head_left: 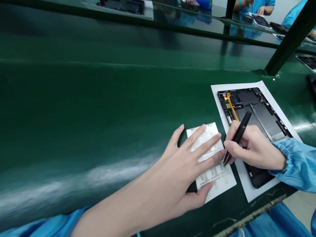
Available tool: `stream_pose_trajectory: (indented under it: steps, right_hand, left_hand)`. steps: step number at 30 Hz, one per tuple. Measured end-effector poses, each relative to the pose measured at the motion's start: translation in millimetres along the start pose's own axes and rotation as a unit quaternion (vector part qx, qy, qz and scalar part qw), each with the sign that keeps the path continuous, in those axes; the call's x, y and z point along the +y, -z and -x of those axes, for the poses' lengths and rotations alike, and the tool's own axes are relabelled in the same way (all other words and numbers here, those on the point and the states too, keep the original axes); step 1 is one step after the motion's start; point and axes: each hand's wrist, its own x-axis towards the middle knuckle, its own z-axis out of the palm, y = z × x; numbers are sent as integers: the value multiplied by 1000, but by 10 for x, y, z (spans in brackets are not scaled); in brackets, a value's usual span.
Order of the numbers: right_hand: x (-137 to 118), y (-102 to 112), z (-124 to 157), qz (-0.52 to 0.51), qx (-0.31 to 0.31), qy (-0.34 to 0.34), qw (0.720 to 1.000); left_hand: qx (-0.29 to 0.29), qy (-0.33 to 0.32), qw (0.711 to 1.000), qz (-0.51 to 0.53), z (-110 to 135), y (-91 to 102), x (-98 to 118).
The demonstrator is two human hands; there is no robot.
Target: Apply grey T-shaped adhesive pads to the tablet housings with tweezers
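My left hand [187, 164] lies flat with fingers spread on a white sheet of translucent adhesive pieces [217, 176], covering much of it. My right hand [251, 146] grips black tweezers [238, 138], their tips down by the sheet's right edge, next to my left fingers. Under my right hand is an opened black tablet [256, 98] with exposed internals and an orange flex cable [230, 105]. It lies on a white paper sheet [254, 192], and my right hand hides its lower part.
A green workbench mat [98, 105] runs across the view, its near edge at the bottom right. A dark post [291, 39] stands at the upper right. Beyond it, a person in a blue sleeve [256, 6] works at the far bench, with another black device [261, 20] nearby.
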Motion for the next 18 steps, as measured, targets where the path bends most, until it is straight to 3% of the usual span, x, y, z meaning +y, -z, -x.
stream_pose_trajectory:
  steps: [6,9,13,18]
  right_hand:
    - [21,28,-41,9,-23,33,999]
    - [-80,89,16,-47,-7,38,998]
    - [-243,200,325,-93,114,40,988]
    - [-125,30,846,-109,325,-43,939]
  left_hand:
    - [35,-19,999,-30,10,-53,-15]
    - [43,-36,998,-40,14,-81,-20]
    - [63,-6,998,-25,-4,-49,11]
    - [119,-88,989,18,-107,-13,154]
